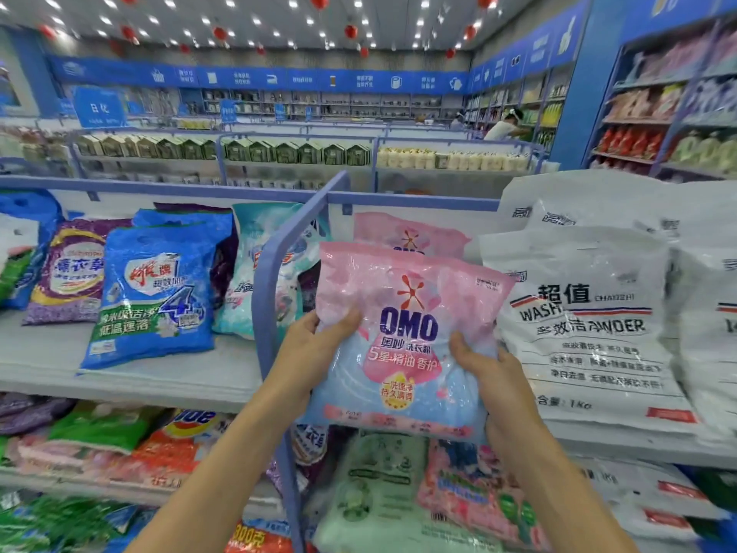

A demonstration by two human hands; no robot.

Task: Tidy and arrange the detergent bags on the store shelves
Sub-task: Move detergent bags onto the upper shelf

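Note:
A pink and pale blue OMO detergent bag [402, 313] is held upright in front of the top shelf, just right of the blue divider [279, 249]. My left hand [315, 345] grips its lower left edge, thumb across the front. My right hand [486, 365] grips its lower right edge. Behind it stands a second pink OMO bag [410, 233], mostly hidden. To the right lie stacked white wash-powder bags [590, 325]. Left of the divider lean a blue bag [155, 297], a purple bag [71, 269] and a teal bag [255, 249].
The grey top shelf [119, 377] has bare board at its front left. The lower shelf holds green, orange, mint and pink bags [383, 492]. Further aisles and a wall rack [678, 113] stand behind. A person [504, 127] works at the far right.

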